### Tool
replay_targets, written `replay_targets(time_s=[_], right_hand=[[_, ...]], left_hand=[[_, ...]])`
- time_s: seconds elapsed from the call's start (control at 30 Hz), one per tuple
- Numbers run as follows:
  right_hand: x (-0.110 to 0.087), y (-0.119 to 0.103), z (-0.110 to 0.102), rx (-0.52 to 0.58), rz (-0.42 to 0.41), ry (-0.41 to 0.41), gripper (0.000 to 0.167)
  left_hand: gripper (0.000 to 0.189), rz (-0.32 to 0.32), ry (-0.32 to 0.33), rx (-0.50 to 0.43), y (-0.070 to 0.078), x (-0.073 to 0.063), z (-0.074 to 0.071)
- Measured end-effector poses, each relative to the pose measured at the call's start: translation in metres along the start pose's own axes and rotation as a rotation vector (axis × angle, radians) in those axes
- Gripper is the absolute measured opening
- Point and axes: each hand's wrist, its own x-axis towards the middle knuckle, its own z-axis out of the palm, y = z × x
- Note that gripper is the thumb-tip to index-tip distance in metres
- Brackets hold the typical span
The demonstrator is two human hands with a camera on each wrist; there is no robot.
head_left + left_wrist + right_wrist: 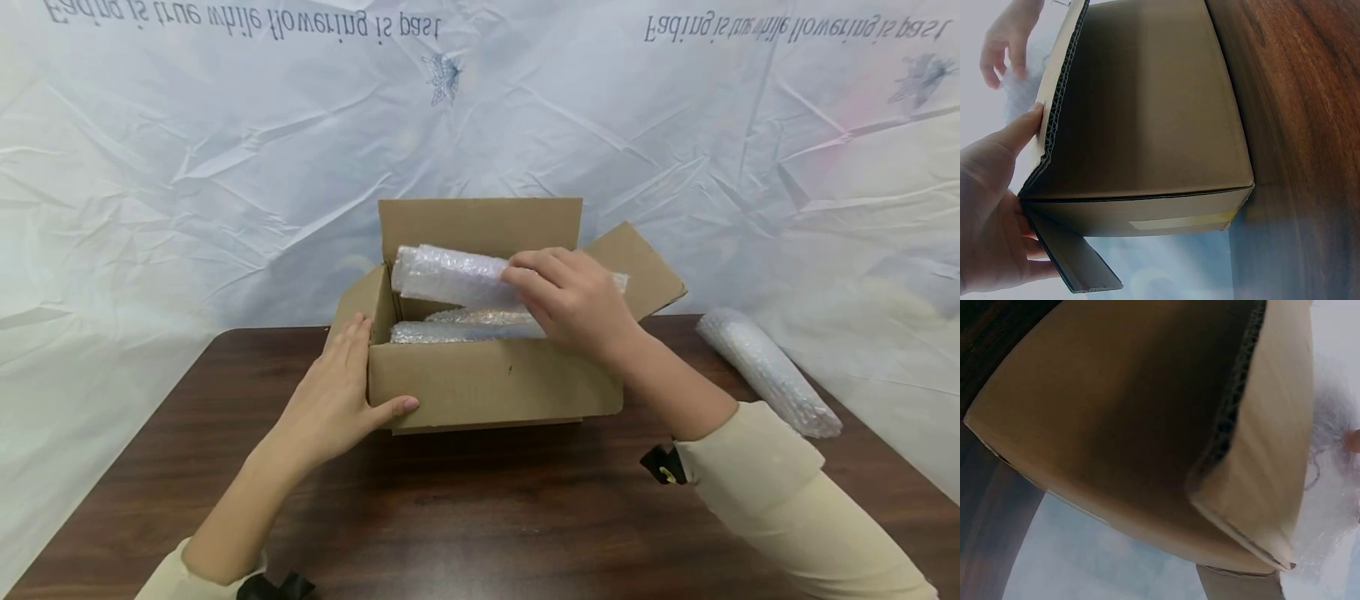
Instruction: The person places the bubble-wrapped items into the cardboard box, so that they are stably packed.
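Note:
An open cardboard box [495, 379] stands on the table with its flaps up and out. My left hand [337, 392] rests on its front left corner, thumb on the front flap and straight fingers along the left flap. The left wrist view shows the thumb of that hand on the flap edge and its fingers behind the side flap [1072, 250]. With thumb and fingers my right hand [573, 296] pinches the right part of a bubble-wrapped bundle [457, 275], held over the box opening. Below it, more bubble-wrapped pieces [465, 332] lie inside. In the right wrist view, a fingertip touches clear bubble wrap [1332, 487].
A bubble-wrapped roll [768, 371] lies on the dark wooden table [480, 508], right of the box. The right flap [633, 267] sticks out behind my right hand, and the back flap [480, 225] stands upright. A white printed sheet [262, 167] hangs behind the table.

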Motion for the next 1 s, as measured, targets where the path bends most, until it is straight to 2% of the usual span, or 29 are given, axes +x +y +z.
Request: replay_targets(time_s=[0.37, 0.57, 1.0], right_hand=[[-0.0077, -0.0020, 0.0091, 0.020, 0.069, -0.163, 0.018], [-0.0084, -0.0037, 0.0083, 0.052, 0.187, -0.268, 0.019], [-0.0067, -0.0004, 0.0111, 0.045, 0.291, -0.375, 0.025]], left_hand=[[0.107, -0.003, -0.004, -0.018, -0.0007, 0.0004, -0.0016], [0.108, -0.003, -0.009, -0.019, -0.0014, 0.0014, -0.0022], [0.109, -0.002, -0.005, -0.012, -0.0028, 0.0021, -0.0001]])
